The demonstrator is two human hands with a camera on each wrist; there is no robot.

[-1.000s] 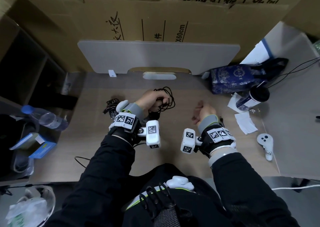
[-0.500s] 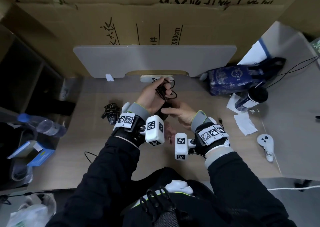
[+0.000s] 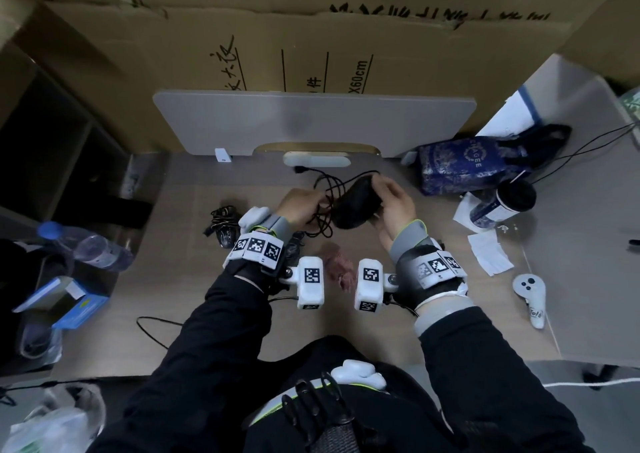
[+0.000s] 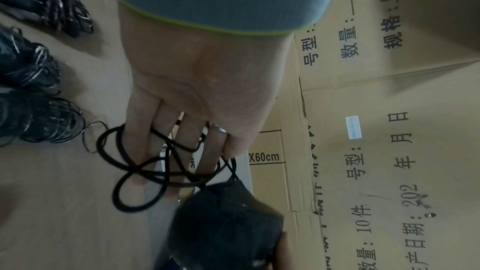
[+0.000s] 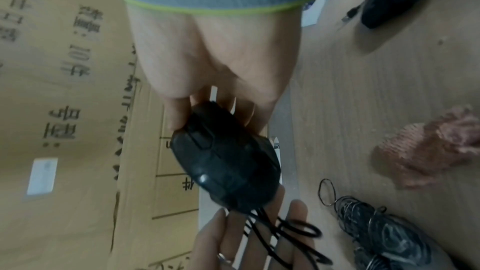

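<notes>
Working above the wooden table (image 3: 173, 279), centre frame. Gripping a black, glossy, rounded mouse (image 3: 356, 203) with the right hand (image 3: 393, 205), fingers and thumb curling round its body, holding it off the surface. Just left, carrying its thin black cable (image 3: 329, 189) in tangled loops across the left hand's (image 3: 299, 205) spread, fairly straight fingers.

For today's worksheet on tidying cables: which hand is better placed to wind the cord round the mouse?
Probably left: the left hand has the cord looped over its fingers, while the right hand grips the mouse.
</notes>
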